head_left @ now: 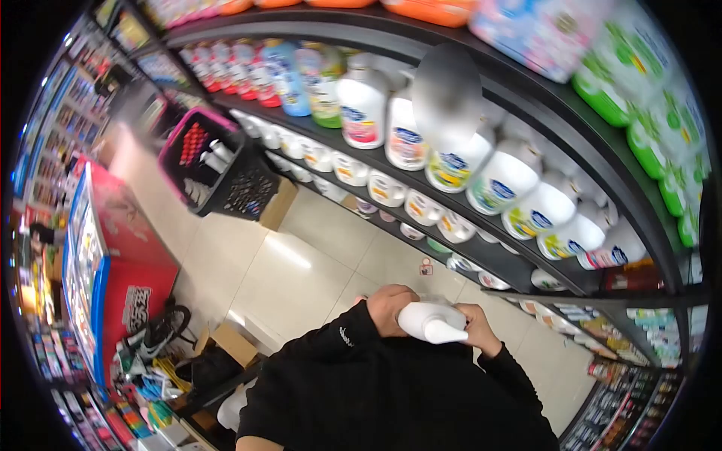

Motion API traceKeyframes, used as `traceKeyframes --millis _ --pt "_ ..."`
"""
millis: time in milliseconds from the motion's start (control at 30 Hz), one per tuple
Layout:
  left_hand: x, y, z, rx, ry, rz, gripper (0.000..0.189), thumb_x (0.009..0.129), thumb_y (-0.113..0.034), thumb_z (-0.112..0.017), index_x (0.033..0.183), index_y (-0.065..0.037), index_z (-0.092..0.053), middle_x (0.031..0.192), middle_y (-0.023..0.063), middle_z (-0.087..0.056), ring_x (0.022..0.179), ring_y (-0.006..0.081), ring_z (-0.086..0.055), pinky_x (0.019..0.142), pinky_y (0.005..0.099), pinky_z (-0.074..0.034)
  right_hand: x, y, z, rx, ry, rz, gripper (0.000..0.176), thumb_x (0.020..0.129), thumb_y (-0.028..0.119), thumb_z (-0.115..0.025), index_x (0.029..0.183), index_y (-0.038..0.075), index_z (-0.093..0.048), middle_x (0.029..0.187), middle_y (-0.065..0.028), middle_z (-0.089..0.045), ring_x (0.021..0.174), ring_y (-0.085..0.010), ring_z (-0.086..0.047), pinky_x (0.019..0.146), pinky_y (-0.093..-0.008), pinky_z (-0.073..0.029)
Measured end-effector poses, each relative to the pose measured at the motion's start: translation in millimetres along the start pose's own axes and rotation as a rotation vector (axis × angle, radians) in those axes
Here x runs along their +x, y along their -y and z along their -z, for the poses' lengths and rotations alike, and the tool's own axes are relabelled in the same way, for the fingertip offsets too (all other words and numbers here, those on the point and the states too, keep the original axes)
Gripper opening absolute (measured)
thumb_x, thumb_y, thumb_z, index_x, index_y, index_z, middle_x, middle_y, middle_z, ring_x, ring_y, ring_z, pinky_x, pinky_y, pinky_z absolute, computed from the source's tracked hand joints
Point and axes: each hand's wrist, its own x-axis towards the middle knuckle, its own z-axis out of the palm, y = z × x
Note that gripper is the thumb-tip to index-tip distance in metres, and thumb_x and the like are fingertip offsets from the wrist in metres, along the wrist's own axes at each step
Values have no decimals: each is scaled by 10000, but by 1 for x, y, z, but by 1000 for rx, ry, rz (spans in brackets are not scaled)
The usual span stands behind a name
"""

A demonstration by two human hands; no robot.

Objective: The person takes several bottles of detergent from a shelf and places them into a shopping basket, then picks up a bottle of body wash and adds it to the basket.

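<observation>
Between my two hands, close in front of my chest, is a white pump bottle (432, 322), its nozzle tilted toward me. My left hand (391, 310) closes round its left side, fingers partly hidden behind it. On the other side my right hand (476, 328) grips the bottle, its fingertips mostly out of sight. The bottle's label faces away from me. Beyond my hands, a shelf (526, 244) carries a row of large white bottles (451, 161) with coloured labels.
Packs wrapped in green (628, 83) fill the upper right shelf. A black basket with a pink rim (248, 188) stands by a cardboard box (280, 204) on the tiled floor (301, 263). At left are a red freezer (135, 278) and an open carton (233, 344). A blurred grey oval covers some bottles.
</observation>
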Motion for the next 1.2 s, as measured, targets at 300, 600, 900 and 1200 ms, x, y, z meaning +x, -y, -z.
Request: traceKeyframes --millis 300,600,900,1200 --pt "-127 26 78 -299 -460 -113 497 552 -122 -711 981 -9 -486 999 135 -524 930 251 -511 785 320 -400 90 50 -123 35 140 166 206 569 132 -671 696 31 -543 627 8 -517 587 -56 -478 530 -201 -373" --pt "-190 31 108 -320 -817 128 549 505 -105 -731 999 -21 -505 966 117 -552 894 231 -538 766 308 -420 167 101 -179 -77 472 279 181 604 77 -634 760 28 -557 709 -21 -569 671 -79 -526 606 -223 -409" --pt "-204 67 173 -220 -991 243 549 515 -139 -744 993 -33 -495 873 113 -568 827 227 -559 721 301 -438 262 132 -222 -202 610 242 172 636 73 -621 790 24 -561 731 -43 -583 699 -102 -539 632 -234 -414" --pt "-203 115 250 -284 -1013 351 550 513 -92 -726 1004 -30 -487 973 116 -547 904 230 -535 781 303 -419 367 160 -246 -191 776 195 219 640 76 -628 834 13 -548 750 -72 -586 717 -111 -545 656 -231 -411"
